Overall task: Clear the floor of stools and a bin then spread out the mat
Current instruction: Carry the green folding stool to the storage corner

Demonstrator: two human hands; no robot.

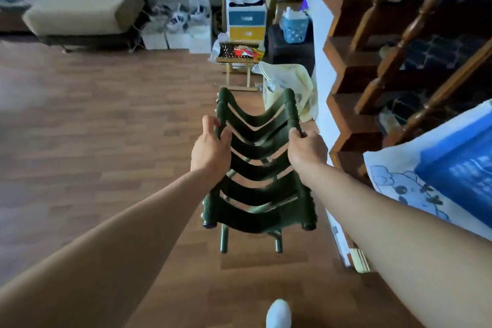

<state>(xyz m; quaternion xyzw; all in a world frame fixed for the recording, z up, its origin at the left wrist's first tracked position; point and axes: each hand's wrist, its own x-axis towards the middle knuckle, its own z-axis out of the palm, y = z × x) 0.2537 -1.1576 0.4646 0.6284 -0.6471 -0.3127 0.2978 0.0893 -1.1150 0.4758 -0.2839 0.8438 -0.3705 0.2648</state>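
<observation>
A person's two bare arms reached forward over a wooden floor (106, 128), both hands gripping a green stool (259, 168) with a seat of sagging webbing straps; the stool sat at the centre of the view, held in front of the person, its metal legs pointing down toward the planks; whether the feet touched the floor could not be told. The left hand (211, 152) clasped the seat's left rail, thumb lying along the outer side and fingers (226, 134) curled in over the strap edge; the right hand (307, 150) clasped the right rail, its fingers wrapped round the bar and pressed together. A foot (279, 314) in white showed at the bottom edge, just behind the stool. Beyond the stool, near the far wall, stood a wooden stool (239, 72) with a colourful patterned top; just to its right slumped a pale bag (290, 88), close to the green stool's far end. Behind these were a blue-and-yellow drawer unit (247, 22) and a blue basket (295, 25); a beige bench (82, 10) stood at the upper left, with shoes (181, 18) between it and the drawers. Brown wooden stairs (372, 61) rose on the right; a blue-and-white printed sheet (439, 168) lay at the right edge.
</observation>
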